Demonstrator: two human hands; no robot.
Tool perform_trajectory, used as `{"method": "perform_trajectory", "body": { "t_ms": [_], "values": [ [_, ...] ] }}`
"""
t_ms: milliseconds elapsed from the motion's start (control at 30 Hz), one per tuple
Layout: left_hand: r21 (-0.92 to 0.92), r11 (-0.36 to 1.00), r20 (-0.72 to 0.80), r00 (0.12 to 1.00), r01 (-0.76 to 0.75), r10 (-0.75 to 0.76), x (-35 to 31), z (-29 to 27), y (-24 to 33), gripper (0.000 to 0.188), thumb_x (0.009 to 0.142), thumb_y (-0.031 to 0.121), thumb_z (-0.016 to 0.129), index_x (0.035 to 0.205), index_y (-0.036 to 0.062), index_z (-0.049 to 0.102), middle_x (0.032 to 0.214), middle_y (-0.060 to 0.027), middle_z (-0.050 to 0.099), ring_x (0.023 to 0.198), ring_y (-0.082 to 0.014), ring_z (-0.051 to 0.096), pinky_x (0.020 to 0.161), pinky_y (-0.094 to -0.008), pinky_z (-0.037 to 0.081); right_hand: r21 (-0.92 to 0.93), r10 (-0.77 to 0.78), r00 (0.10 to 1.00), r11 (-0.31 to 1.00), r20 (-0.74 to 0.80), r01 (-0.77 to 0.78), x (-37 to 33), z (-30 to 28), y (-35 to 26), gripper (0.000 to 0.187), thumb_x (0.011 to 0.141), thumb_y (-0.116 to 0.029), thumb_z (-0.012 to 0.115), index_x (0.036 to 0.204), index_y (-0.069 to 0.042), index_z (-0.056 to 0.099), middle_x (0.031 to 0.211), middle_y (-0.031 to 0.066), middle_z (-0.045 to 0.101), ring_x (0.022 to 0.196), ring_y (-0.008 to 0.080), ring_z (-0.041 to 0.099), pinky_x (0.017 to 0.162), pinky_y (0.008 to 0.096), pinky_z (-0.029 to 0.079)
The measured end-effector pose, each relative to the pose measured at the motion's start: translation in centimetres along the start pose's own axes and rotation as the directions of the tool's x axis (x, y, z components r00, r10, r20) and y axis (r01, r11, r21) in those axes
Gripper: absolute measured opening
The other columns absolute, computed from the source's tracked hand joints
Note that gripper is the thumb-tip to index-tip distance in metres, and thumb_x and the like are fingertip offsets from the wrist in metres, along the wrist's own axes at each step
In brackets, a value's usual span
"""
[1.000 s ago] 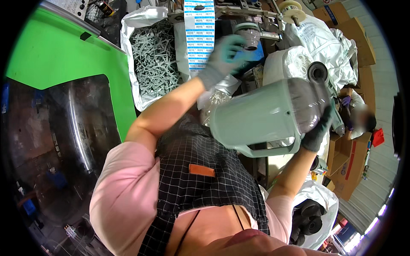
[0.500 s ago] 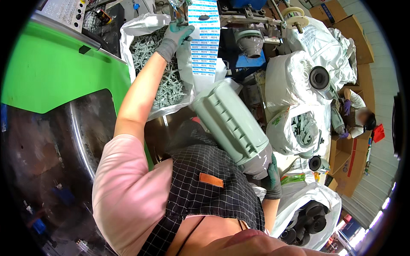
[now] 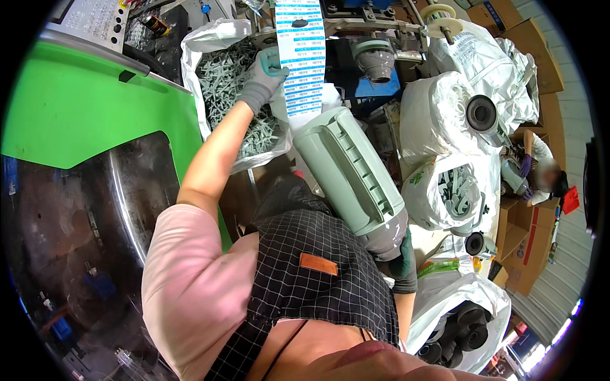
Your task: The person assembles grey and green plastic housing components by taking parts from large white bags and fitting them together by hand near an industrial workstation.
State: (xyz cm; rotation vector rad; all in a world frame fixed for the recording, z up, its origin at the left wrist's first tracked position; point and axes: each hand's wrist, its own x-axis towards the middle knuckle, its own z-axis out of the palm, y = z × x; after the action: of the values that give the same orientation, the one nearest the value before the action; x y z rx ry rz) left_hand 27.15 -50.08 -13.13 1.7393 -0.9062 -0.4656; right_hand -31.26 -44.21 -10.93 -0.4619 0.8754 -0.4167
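Note:
My left hand (image 3: 265, 77), in a grey glove with green fingertips, pinches the left edge of a long sheet of blue and white labels (image 3: 304, 63). The sheet hangs above a white sack (image 3: 270, 159) of small grey-green plastic parts (image 3: 222, 86). My right hand (image 3: 405, 263), gloved the same way, grips the smoky clear end of a pale green plastic housing (image 3: 349, 171). That housing lies slanted in front of my checked apron, with a long ribbed recess facing up. Part of my right hand is hidden behind its clear end.
A green machine panel (image 3: 82, 95) stands at left. A machine with a spool (image 3: 443, 22) is at the far side. White bags (image 3: 435, 114) and a bag of black round parts (image 3: 467, 327) line the right. Beyond them, a person (image 3: 540, 165) in purple gloves handles a similar housing.
My left hand has come down along the edge of the label sheet, toward me. The housing has shifted slightly up and right in view, still in my right hand.

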Motion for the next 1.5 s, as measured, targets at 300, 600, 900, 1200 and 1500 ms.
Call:
{"method": "perform_trajectory", "body": {
  "t_ms": [300, 600, 900, 1200, 1500],
  "values": [
    [0.481, 0.868, -0.178, 0.955, -0.125, 0.237, -1.6, -0.1, 2.7, 0.029, 0.085, 0.023, 0.071, 0.112, 0.0148, 0.067, 0.102, -0.0109, 0.072, 0.089, -0.0305, 0.07, 0.078, -0.0387, 0.056, 0.071, 0.081, 0.996, 0.994, 0.027, -0.083, -0.1, -0.1, -2.1, 0.075, 0.098, -0.054, 0.053, 0.157, -0.024, 0.019, 0.157, 0.0087, 0.03, 0.141, 0.0333, 0.037, 0.108, 0.0558, 0.039],
    [-0.084, 0.996, -0.286, 0.958, -0.004, -0.02, -10.3, 5.1, 1.4, 0.012, 0.082, 0.008, 0.075, 0.093, 0.0038, 0.072, 0.089, -0.0062, 0.071, 0.074, -0.0189, 0.066, 0.07, -0.0302, 0.055, 0.111, 0.024, 0.997, 0.994, -0.074, -0.016, -0.5, -2.7, -2.1, 0.063, 0.103, -0.04, 0.048, 0.156, -0.016, 0.024, 0.154, 0.0069, 0.036, 0.137, 0.0265, 0.044, 0.102, 0.0422, 0.048],
    [-0.28, 0.688, 0.337, 0.74, 0.669, -0.583, -15.7, 12.9, 10.9, 0.016, 0.089, 0.012, 0.068, 0.101, 0.0017, 0.072, 0.075, -0.0059, 0.068, 0.063, -0.0103, 0.061, 0.052, -0.021, 0.046, -0.068, -0.085, 0.991, 0.995, -0.1, 0.078, -0.8, -8.9, -3.7, 0.064, 0.102, -0.04, 0.049, 0.155, -0.015, 0.025, 0.147, 0.0083, 0.043, 0.129, 0.0259, 0.051, 0.091, 0.0408, 0.056],
    [-0.118, 0.898, 0.457, 0.826, 0.423, -0.329, -15.3, 16.8, 7.1, 0.058, 0.097, 0.042, 0.061, 0.136, 0.0002, 0.052, 0.125, -0.0112, 0.062, 0.113, -0.0183, 0.057, 0.101, -0.0315, 0.044, -0.033, 0.105, 0.993, 0.994, -0.053, -0.107, -0.1, -9.6, -8.1, 0.079, 0.091, -0.05, 0.064, 0.152, -0.011, 0.031, 0.139, 0.0118, 0.051, 0.118, 0.0249, 0.059, 0.072, 0.0347, 0.061],
    [-0.151, 0.441, 0.273, 0.466, 0.885, -0.842, 7.9, 33.1, -6.4, 0.105, 0.067, 0.048, 0.088, 0.144, 0.0002, 0.035, 0.135, -0.0133, 0.053, 0.117, -0.0319, 0.057, 0.093, -0.0404, 0.05, -0.132, -0.151, 0.863, 0.986, -0.482, 0.099, 1.5, -8.3, -4.2, 0.074, 0.088, -0.016, 0.07, 0.151, -0.002, 0.032, 0.125, 0.0135, 0.06, 0.093, 0.0169, 0.064, 0.065, 0.0259, 0.055]
  ]
}}
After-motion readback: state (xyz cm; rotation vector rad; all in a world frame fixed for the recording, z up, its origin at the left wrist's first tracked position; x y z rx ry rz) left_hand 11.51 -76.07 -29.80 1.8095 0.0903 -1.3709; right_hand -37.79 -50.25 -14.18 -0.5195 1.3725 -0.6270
